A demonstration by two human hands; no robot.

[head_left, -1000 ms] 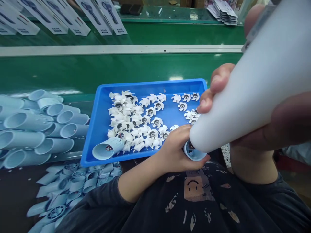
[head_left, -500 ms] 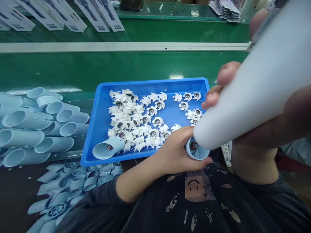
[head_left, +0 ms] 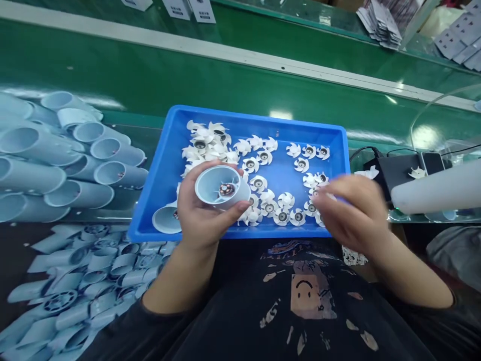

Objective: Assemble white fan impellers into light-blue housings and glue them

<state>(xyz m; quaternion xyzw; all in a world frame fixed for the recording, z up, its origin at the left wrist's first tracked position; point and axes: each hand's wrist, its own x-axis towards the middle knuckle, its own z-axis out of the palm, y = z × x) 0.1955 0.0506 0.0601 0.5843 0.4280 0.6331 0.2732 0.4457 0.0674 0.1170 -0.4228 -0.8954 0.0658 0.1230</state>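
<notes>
My left hand (head_left: 201,215) is wrapped round a light-blue plastic tube (head_left: 205,181), its open end tilted up toward me. Inside the tube sits a small round motor (head_left: 226,189) with copper windings. My right hand (head_left: 353,213) is over the right end of the blue tray (head_left: 259,231), fingers curled and blurred by motion. Its fingertips are at a cluster of white fan wheels (head_left: 310,181); whether they grip one I cannot make out. More white fan wheels (head_left: 258,183) lie in the tray. Another light-blue tube (head_left: 165,220) rests in its lower left corner.
Light-blue tubes (head_left: 78,194) are stacked on the left, above a heap of light-blue parts (head_left: 93,281). At the right, a long white cylinder (head_left: 436,189) extends in from the edge beside a black box (head_left: 398,173) with cables. White cartons (head_left: 203,11) stand behind the green bench (head_left: 131,75).
My right hand has let go of the long white cylinder and moved down to the tray's right end. My left hand has carried the tube leftward over the tray. The view has shifted.
</notes>
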